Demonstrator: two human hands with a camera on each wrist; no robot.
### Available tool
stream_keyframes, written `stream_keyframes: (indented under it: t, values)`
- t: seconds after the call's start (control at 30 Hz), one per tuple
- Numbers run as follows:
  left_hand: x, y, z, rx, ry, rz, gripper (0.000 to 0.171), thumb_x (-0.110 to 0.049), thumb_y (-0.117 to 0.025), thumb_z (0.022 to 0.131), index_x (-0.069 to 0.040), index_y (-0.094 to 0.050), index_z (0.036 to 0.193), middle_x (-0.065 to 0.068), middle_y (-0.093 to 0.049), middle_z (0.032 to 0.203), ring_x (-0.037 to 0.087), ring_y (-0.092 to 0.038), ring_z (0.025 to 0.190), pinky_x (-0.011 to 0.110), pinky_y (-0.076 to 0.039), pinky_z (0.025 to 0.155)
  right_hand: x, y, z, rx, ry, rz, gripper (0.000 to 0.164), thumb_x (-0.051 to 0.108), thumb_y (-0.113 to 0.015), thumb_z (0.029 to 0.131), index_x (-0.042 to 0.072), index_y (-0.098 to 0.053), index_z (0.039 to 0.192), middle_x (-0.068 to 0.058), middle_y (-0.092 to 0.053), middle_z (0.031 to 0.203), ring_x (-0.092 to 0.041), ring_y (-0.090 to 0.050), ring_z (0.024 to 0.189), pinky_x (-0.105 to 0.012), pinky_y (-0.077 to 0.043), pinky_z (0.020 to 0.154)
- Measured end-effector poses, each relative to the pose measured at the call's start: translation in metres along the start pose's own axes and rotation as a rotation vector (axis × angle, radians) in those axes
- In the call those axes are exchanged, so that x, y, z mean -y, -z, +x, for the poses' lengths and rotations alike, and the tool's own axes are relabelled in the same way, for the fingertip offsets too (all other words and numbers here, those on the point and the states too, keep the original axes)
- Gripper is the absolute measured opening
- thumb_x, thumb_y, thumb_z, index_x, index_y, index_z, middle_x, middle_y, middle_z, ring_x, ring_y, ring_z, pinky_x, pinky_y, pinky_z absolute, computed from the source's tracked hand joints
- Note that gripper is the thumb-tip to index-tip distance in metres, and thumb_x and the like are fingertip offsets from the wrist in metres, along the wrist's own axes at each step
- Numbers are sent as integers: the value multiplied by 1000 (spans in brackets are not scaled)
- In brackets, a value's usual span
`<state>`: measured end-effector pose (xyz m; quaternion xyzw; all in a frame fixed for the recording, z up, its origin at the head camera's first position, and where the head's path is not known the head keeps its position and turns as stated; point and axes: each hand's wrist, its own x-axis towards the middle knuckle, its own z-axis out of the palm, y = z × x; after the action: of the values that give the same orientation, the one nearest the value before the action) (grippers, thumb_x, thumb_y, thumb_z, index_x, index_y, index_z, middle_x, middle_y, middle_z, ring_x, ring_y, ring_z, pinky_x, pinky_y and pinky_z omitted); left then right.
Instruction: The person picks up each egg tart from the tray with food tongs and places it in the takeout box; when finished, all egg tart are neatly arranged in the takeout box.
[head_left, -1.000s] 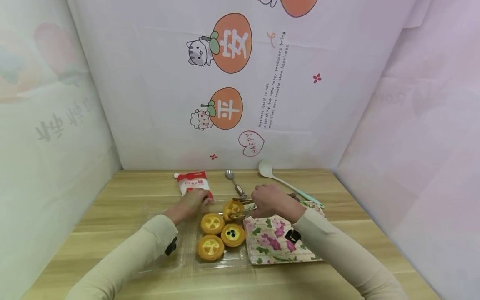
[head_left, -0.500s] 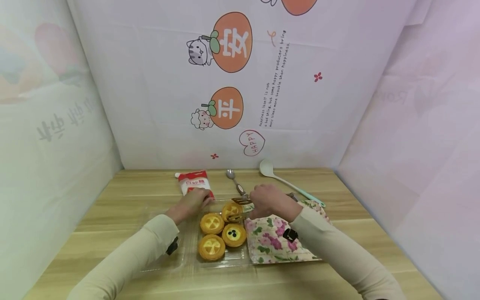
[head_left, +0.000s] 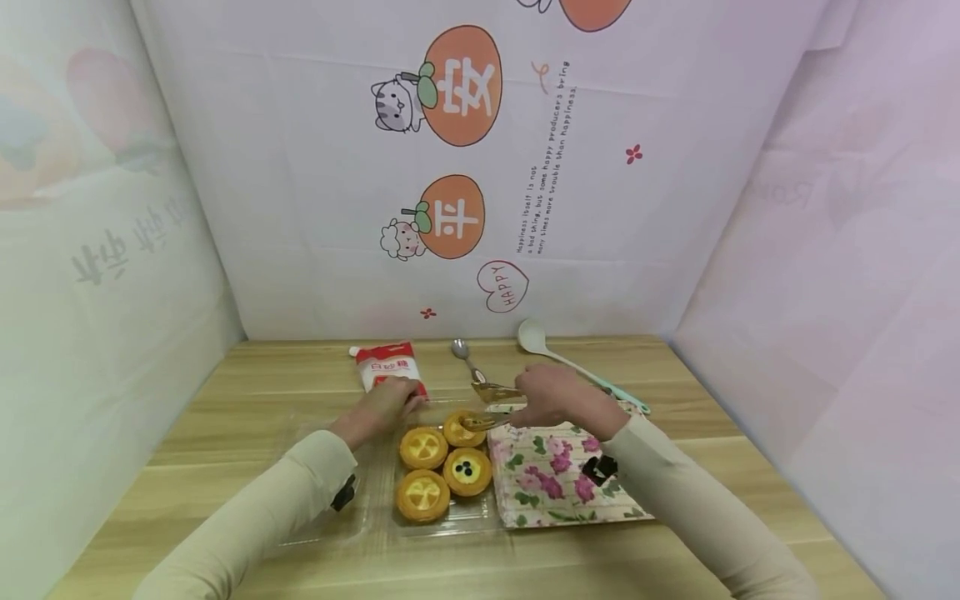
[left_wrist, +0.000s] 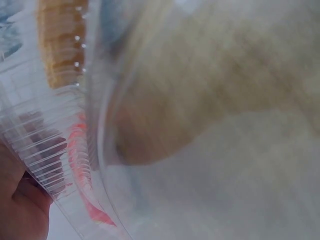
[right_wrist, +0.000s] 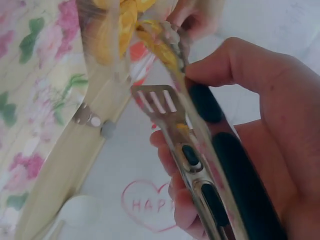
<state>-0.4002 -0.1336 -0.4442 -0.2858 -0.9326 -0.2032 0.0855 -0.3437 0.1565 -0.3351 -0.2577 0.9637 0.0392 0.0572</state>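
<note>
My right hand (head_left: pixel 553 395) grips metal tongs (right_wrist: pixel 175 130) with dark green grip pads, their slotted ends spread apart. In the head view one tong end lies over the farthest egg tart (head_left: pixel 459 430); the other stands beyond it. This tart sits with several egg tarts in a clear plastic container (head_left: pixel 468 523); one tart (head_left: pixel 467 472) bears dark berries, while a front one (head_left: pixel 422 496) shows a pale cross pattern. My left hand (head_left: pixel 385 408) holds the container's far edge, fingers curled at its ribbed wall in the left wrist view.
A flower-patterned tray (head_left: pixel 555 483) adjoins the container on the right. Behind lie a red-and-white sugar bag (head_left: pixel 388 363), a spoon (head_left: pixel 468 358) and a pale ladle (head_left: pixel 534 338) with a green handle end. The container's clear lid (head_left: pixel 330 525) spreads left under my left forearm.
The tongs' ends have spread wider, and my right hand has shifted slightly right. My left hand and the tarts have stayed in place.
</note>
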Motion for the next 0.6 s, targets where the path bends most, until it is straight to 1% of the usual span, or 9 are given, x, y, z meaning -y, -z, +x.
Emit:
stream_keyframes:
  t: [0.1, 0.2, 0.33, 0.4, 0.5, 0.6]
  values:
    - [0, -1, 0, -5, -9, 2, 11, -13, -64, 95, -3, -67, 91, 1, -64, 78, 8, -56, 67, 25, -50, 62, -20, -6, -10, -23, -43, 85, 24, 40, -66, 86, 17, -59, 84, 1, -54, 76, -14, -44, 63, -33, -35, 56]
    - [0, -1, 0, -9, -4, 5, 11, -13, -65, 95, -4, -67, 91, 1, -64, 77, 8, -56, 67, 26, -50, 62, -44, -15, -22, -36, -109, 158, 24, 38, -66, 87, 16, -57, 85, 1, -55, 72, -14, -44, 58, -31, -34, 53]
    - [1, 0, -3, -5, 18, -3, 9, -14, -65, 95, -6, -67, 91, 0, -64, 78, 8, -56, 67, 26, -50, 63, -81, -32, -43, -31, -219, 263, 27, 37, -68, 86, 12, -58, 81, -2, -53, 67, -14, -43, 52, -31, -36, 47]
    - [2, 1, -3, 0, 28, -12, 9, -14, -65, 95, -6, -68, 92, 0, -64, 79, 8, -56, 68, 26, -50, 64, -99, -42, -53, -31, -270, 337, 28, 35, -67, 87, 11, -57, 79, -2, -52, 64, -14, -42, 50, -30, -36, 46]
    - [3, 2, -4, 7, 34, -23, 9, -14, -65, 95, -6, -68, 93, 0, -65, 80, 8, -55, 68, 26, -50, 64, -126, -56, -69, -33, -330, 426, 28, 32, -66, 87, 10, -54, 74, -1, -48, 61, -13, -43, 49, -30, -40, 45]
    - [2, 2, -5, 14, 32, -20, 10, -14, -65, 95, -5, -67, 92, 0, -63, 78, 9, -53, 66, 26, -48, 62, -147, -67, -84, -26, -387, 458, 30, 31, -65, 87, 10, -51, 72, -1, -47, 62, -14, -45, 50, -32, -45, 49]
